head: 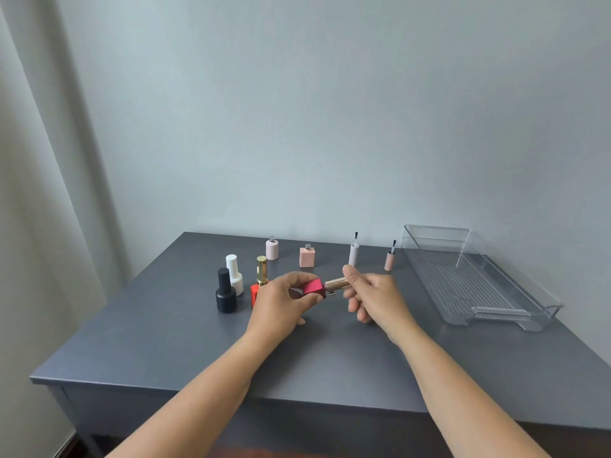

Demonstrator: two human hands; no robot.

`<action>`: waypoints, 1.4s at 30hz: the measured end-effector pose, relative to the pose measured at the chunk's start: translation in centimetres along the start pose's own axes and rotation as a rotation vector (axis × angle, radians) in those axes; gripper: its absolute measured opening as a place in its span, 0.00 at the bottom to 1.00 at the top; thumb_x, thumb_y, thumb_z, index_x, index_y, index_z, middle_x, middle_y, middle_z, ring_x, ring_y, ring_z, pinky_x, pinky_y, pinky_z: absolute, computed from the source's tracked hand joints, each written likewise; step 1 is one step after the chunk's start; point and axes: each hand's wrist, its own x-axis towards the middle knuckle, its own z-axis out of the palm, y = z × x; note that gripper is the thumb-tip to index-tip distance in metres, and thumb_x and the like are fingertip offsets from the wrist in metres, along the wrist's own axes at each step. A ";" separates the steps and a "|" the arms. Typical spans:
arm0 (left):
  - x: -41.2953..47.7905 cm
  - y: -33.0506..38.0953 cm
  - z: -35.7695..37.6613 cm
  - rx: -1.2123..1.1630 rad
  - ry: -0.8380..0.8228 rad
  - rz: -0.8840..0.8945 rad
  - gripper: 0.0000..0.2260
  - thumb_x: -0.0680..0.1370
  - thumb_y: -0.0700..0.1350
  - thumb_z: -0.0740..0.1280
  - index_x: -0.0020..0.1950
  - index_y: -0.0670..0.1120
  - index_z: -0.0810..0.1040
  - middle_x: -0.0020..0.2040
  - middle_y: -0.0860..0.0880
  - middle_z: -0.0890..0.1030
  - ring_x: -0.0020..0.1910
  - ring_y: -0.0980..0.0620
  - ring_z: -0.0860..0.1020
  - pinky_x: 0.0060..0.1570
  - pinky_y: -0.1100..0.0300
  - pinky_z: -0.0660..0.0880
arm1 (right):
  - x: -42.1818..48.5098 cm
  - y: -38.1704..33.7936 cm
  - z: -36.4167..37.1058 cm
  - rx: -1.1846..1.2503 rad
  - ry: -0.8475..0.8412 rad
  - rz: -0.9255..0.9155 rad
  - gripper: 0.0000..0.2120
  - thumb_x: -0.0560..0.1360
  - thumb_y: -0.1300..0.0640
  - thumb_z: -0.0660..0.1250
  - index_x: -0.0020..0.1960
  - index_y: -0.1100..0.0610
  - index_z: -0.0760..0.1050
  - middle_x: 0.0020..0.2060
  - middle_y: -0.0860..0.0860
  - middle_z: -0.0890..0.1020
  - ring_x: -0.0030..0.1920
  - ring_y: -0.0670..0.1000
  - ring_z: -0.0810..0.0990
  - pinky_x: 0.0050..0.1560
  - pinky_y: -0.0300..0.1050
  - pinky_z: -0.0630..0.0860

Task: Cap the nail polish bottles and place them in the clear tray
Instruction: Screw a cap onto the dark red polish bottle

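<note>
Left hand (284,300) grip holds red bottle (313,288) sideways; right hand (373,297) grip pinches gold cap (338,284).

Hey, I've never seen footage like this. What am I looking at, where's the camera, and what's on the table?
No machine here: these are a person's two bare hands, filmed by one camera worn on their head, looking forward and down. The left hand grips a red bottle; the right hand pinches its gold cap at the neck. On the grey table stand a black bottle, a white bottle and an orange bottle, all capped, two open pink bottles, two brush caps, and a clear tray.
</note>
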 end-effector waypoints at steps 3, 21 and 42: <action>0.1 -0.2 -0.1 0.008 0.000 -0.003 0.10 0.73 0.47 0.76 0.46 0.62 0.80 0.40 0.51 0.83 0.24 0.57 0.78 0.28 0.67 0.76 | -0.1 -0.1 0.0 -0.012 -0.045 -0.018 0.29 0.68 0.28 0.65 0.47 0.54 0.81 0.29 0.52 0.83 0.24 0.50 0.74 0.25 0.39 0.71; 0.1 -0.3 -0.2 0.010 0.005 0.045 0.12 0.72 0.47 0.76 0.44 0.65 0.80 0.38 0.53 0.82 0.26 0.57 0.78 0.31 0.57 0.82 | -0.2 -0.4 0.3 -0.154 0.033 -0.086 0.36 0.69 0.25 0.56 0.37 0.56 0.83 0.27 0.51 0.83 0.22 0.47 0.73 0.32 0.41 0.73; 0.0 -0.6 -0.2 0.026 -0.004 0.052 0.12 0.73 0.46 0.76 0.48 0.63 0.79 0.40 0.52 0.83 0.25 0.59 0.78 0.28 0.66 0.77 | -0.7 -0.1 0.2 -0.115 -0.046 -0.161 0.20 0.72 0.34 0.65 0.52 0.49 0.79 0.34 0.48 0.83 0.26 0.43 0.75 0.29 0.33 0.71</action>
